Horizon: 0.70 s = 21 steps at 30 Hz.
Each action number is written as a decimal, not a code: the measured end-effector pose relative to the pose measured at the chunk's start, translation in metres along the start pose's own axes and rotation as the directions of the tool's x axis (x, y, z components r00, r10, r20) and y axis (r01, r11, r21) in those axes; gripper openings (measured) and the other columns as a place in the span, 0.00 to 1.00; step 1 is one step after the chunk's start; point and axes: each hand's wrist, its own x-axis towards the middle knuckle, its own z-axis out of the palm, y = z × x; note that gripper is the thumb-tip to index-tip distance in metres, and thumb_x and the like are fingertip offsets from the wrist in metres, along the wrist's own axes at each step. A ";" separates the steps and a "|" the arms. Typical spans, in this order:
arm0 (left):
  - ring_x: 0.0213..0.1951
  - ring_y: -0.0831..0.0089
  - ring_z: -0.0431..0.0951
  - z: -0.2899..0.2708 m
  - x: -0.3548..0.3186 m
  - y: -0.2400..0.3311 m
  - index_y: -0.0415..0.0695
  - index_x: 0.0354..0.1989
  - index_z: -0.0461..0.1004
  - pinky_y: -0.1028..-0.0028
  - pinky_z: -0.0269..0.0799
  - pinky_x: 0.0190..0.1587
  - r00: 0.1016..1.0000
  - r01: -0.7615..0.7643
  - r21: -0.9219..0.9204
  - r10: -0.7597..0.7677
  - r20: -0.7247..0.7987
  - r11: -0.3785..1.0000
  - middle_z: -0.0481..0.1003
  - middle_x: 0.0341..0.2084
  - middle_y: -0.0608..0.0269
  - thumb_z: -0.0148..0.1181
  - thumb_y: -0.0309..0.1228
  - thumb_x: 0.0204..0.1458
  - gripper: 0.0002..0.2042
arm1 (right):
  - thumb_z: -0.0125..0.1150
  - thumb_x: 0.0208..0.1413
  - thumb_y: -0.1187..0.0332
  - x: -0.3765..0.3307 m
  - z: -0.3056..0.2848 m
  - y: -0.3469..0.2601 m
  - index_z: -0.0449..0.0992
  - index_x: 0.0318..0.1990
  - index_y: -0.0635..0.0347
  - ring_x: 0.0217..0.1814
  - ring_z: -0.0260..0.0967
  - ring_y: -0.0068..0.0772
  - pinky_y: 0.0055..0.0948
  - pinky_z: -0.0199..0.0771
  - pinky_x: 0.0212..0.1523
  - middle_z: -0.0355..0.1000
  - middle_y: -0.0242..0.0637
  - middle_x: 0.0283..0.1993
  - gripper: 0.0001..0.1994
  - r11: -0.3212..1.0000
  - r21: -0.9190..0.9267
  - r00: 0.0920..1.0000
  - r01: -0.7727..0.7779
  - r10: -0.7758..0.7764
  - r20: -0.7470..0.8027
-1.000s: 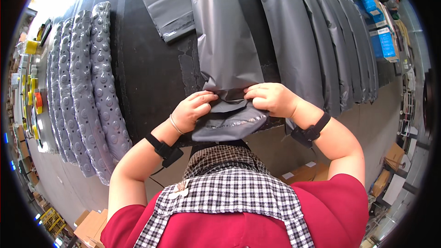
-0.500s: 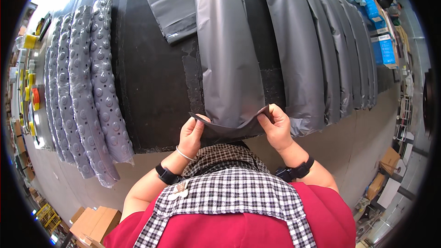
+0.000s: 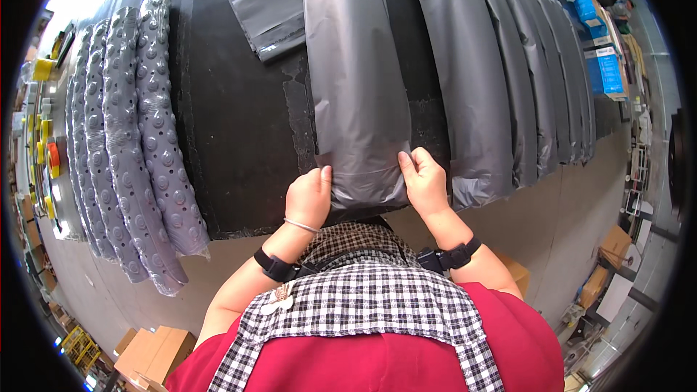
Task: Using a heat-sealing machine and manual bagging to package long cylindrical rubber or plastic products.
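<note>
The long grey plastic bag (image 3: pixel 357 80) stretches away from me on the black table (image 3: pixel 239 116), its near end between my left hand (image 3: pixel 310 194) and right hand (image 3: pixel 425 183) (thumbs at its side edges); whether either pinches the plastic, I cannot tell.

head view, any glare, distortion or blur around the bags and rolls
Head view: glare washes out the far-left end of the black tabletop; head view: fisheye curvature bows the film-wrapped studded mat rolls, with black corners; head view: soft sheen on the grey plastic bag; head view: left hand and right hand look fairly sharp.
</note>
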 end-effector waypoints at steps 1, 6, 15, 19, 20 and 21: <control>0.28 0.52 0.77 -0.003 0.004 0.009 0.40 0.21 0.73 0.55 0.71 0.30 0.998 0.004 0.044 -0.007 0.061 0.999 0.75 0.22 0.45 0.51 0.38 0.63 0.19 | 0.57 0.64 0.56 0.002 -0.001 -0.002 0.67 0.27 0.62 0.19 0.62 0.50 0.41 0.65 0.24 0.66 0.48 0.19 0.19 0.997 -0.075 0.998 -0.035 0.039 0.055; 0.27 0.54 0.79 -0.018 0.021 0.028 0.43 0.20 0.76 0.57 0.75 0.29 0.967 -0.022 0.334 -0.064 0.245 0.942 0.77 0.21 0.51 0.49 0.42 0.62 0.22 | 0.50 0.64 0.53 0.016 0.000 -0.013 0.72 0.31 0.60 0.35 0.74 0.59 0.54 0.72 0.33 0.74 0.52 0.27 0.19 0.936 -0.351 0.986 0.009 0.051 0.160; 0.48 0.57 0.73 -0.032 0.048 0.010 0.35 0.56 0.66 0.62 0.71 0.50 1.000 -0.015 -0.275 0.015 -0.003 0.961 0.71 0.45 0.51 0.67 0.34 0.50 0.27 | 0.65 0.54 0.59 0.009 -0.031 -0.028 0.69 0.49 0.63 0.46 0.73 0.50 0.44 0.73 0.47 0.73 0.47 0.43 0.21 0.946 -0.161 0.958 0.280 -0.264 0.116; 0.64 0.53 0.61 0.010 0.088 0.030 0.34 0.70 0.48 0.60 0.57 0.66 0.990 -0.134 -0.605 0.082 -0.113 0.785 0.59 0.61 0.42 0.69 0.37 0.48 0.45 | 0.66 0.53 0.52 -0.006 -0.010 -0.034 0.54 0.66 0.78 0.68 0.57 0.60 0.45 0.57 0.69 0.57 0.63 0.66 0.44 0.930 -0.044 0.908 0.366 -0.346 0.235; 0.64 0.52 0.60 0.019 0.093 0.044 0.34 0.70 0.47 0.60 0.55 0.67 0.987 -0.159 -0.538 0.121 -0.107 0.828 0.57 0.62 0.42 0.71 0.39 0.46 0.48 | 0.70 0.47 0.48 -0.009 -0.006 -0.034 0.50 0.67 0.78 0.69 0.54 0.62 0.45 0.56 0.70 0.54 0.66 0.67 0.51 0.934 -0.097 0.916 0.343 -0.309 0.256; 0.64 0.51 0.59 0.025 0.096 0.059 0.34 0.71 0.47 0.60 0.55 0.67 0.987 -0.163 -0.581 0.125 -0.106 0.797 0.56 0.62 0.41 0.73 0.43 0.42 0.52 | 0.72 0.45 0.47 -0.013 -0.011 -0.032 0.46 0.68 0.78 0.70 0.53 0.62 0.45 0.55 0.71 0.53 0.67 0.68 0.55 0.962 -0.115 0.942 0.246 -0.209 0.262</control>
